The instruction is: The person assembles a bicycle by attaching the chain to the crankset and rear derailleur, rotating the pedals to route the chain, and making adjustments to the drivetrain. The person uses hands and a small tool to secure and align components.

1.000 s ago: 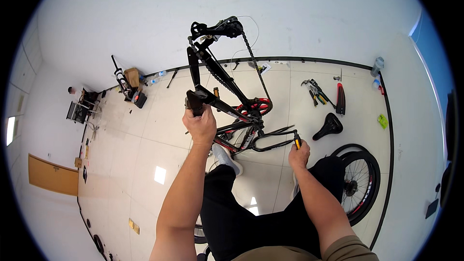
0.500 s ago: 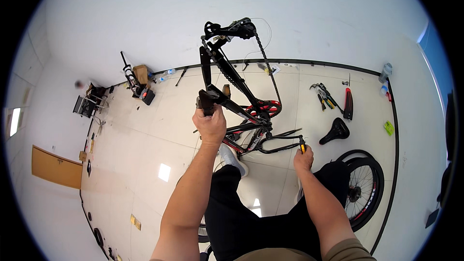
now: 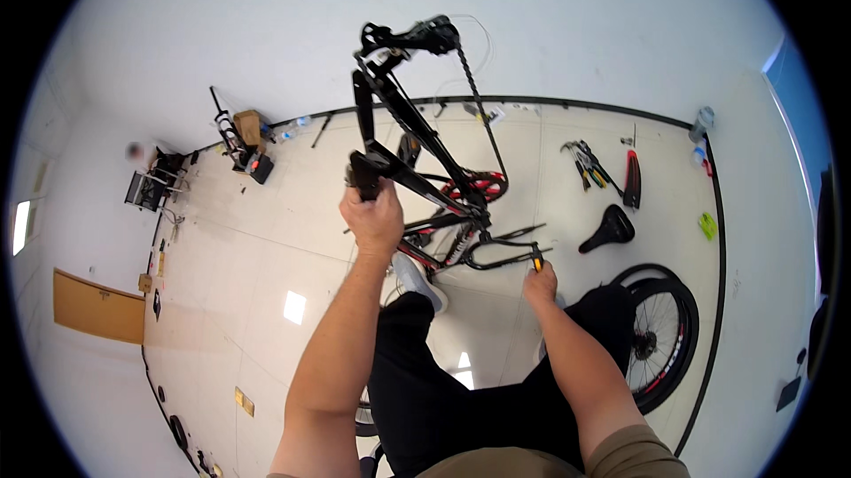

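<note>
A black bicycle frame (image 3: 413, 180) with red markings stands tilted before me, its rear derailleur (image 3: 433, 35) raised at the top. The chain (image 3: 477, 97) runs down from there to a red chainring (image 3: 489, 186). My left hand (image 3: 374, 223) is closed round a thick black tube of the frame. In my closed right hand (image 3: 540, 285) is a tool with a yellow-and-black handle (image 3: 537, 260). Its upper end meets the tip of the frame's lower right fork-shaped part (image 3: 496, 253); whether it touches I cannot tell. The tool's working tip is too small to make out.
To the right lie a black saddle (image 3: 608, 231), a hammer and pliers (image 3: 585, 164), and a red-and-black curved piece (image 3: 631, 180). Wheels (image 3: 656, 341) rest beside my right leg. Left, near the wall, stand a black fork (image 3: 225, 128) and a toolbox (image 3: 260, 168).
The whole view has shifted a little. In it, the frame and my left hand sit slightly further left and higher. Both hands keep their hold.
</note>
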Demonstrator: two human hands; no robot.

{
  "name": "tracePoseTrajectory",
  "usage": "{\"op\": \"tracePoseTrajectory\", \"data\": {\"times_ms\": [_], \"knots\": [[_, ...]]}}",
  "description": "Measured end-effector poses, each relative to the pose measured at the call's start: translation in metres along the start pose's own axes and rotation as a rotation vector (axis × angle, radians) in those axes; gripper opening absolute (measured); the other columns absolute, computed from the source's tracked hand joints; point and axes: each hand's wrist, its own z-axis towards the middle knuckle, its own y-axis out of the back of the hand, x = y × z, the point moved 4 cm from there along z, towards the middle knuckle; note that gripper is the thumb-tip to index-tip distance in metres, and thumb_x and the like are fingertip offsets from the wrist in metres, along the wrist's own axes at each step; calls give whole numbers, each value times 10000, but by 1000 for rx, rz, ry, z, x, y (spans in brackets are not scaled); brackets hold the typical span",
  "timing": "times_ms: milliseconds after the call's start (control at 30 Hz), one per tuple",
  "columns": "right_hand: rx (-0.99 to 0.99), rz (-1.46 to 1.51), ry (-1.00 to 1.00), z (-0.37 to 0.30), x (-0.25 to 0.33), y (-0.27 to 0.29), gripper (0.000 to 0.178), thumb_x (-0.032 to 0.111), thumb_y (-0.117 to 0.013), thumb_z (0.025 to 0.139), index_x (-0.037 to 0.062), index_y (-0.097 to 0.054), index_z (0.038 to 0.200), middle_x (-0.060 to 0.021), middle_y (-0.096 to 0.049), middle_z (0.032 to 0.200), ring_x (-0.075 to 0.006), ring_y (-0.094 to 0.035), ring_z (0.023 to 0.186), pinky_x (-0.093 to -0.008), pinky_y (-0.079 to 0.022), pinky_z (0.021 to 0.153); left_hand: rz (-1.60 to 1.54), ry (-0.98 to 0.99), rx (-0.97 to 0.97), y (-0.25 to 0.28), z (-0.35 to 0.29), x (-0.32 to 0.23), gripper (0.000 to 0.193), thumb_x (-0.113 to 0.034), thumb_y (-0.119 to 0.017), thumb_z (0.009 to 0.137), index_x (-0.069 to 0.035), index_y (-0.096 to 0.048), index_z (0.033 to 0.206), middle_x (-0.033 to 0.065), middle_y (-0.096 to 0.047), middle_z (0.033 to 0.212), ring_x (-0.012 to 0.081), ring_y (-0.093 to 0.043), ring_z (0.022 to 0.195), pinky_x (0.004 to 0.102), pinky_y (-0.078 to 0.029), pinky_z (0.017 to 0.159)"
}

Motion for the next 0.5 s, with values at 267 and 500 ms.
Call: {"op": "tracePoseTrajectory", "data": {"times_ms": [267,500], "knots": [[135,-32,-133,-12,4,-12,397,50,-550,843,31,-532,1240,-233,-601,1174,-411,-589,1124,-473,-488,948,39,-47,-24,6,1,22,113,-48,-655,822,9,-573,767,75,-584,641,154,-523,555,316,-425,533],[166,-10,-107,-16,3,-24,433,42,-548,839,24,-512,1270,-239,-593,1181,-415,-590,1122,-480,-483,954,1,-31,-34,5,3,25,134,-66,-649,827,18,-564,766,82,-590,645,162,-512,555,318,-423,540]]}}
